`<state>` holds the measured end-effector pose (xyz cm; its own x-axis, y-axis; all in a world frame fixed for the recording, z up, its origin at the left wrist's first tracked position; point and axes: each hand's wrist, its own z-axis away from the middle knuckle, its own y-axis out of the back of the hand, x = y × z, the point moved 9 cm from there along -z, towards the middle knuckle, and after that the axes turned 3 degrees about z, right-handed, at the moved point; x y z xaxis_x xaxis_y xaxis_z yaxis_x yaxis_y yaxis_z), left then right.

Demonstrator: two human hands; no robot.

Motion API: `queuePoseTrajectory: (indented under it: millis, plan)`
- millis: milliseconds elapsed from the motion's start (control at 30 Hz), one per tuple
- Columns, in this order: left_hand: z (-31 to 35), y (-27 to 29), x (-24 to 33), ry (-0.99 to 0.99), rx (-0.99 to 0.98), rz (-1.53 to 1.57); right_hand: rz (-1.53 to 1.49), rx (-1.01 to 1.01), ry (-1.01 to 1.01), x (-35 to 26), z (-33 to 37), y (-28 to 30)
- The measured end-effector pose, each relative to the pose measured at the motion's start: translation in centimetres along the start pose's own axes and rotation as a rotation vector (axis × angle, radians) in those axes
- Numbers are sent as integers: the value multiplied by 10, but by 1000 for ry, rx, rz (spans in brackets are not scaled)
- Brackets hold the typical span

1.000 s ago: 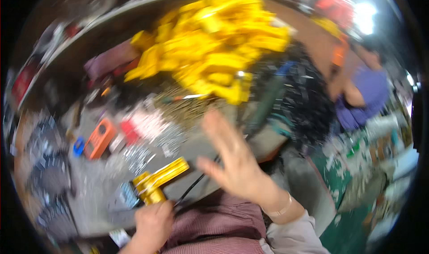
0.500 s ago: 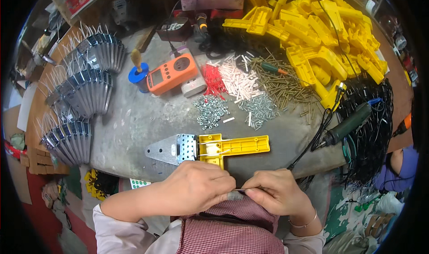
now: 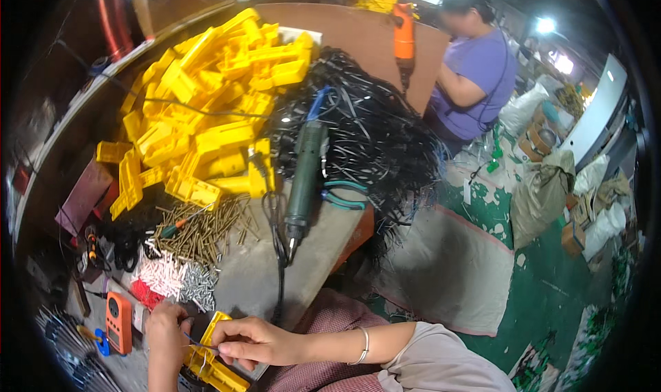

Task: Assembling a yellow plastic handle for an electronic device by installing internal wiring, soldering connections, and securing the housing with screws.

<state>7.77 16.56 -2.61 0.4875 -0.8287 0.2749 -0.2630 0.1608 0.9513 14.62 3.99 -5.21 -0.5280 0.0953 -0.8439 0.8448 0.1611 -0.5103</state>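
My left hand (image 3: pixel 167 333) and my right hand (image 3: pixel 255 342) are closed over the near table edge, a short way apart. A thin dark cord (image 3: pixel 200 344) runs between their fingertips. My right hand pinches one end between thumb and fingers; my left fingers, partly hidden, close on the other. Just below the cord lies an open yellow plastic housing (image 3: pixel 224 377), with pale wires (image 3: pixel 204 359) showing inside it. My hands and forearm cover part of the housing.
Beyond my hands are piles of screws (image 3: pixel 200 287), white sleeves (image 3: pixel 162 273), long brass-coloured screws (image 3: pixel 186 237) and yellow housings (image 3: pixel 200 109). A green electric screwdriver (image 3: pixel 303 178) lies beside black cords (image 3: pixel 372 123). An orange meter (image 3: pixel 118 322) stands left; a person in purple (image 3: pixel 478 75) sits far right.
The view has swung to the right, bringing the black cords and the other person further into sight. My hands have moved from before my apron to over the yellow housing.
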Motion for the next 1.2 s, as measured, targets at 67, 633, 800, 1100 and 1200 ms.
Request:
queuePoseTrajectory:
  millis: [67, 633, 800, 1100, 1200]
  plan:
    - [-2, -5, -3, 51, -26, -13, -11, 10, 41, 5, -1, 4]
    - [68, 52, 51, 192, 317, 543, 407, 197, 306, -52, 0, -4]
    - [90, 43, 37, 401, 580, 779, 536, 205, 300, -46, 0, -11]
    - [86, 36, 39, 327, 523, 911, 646, 273, 268, -48, -4, -9]
    - [93, 38, 39, 317, 559, 846, 684, 268, 250, -41, -8, -13]
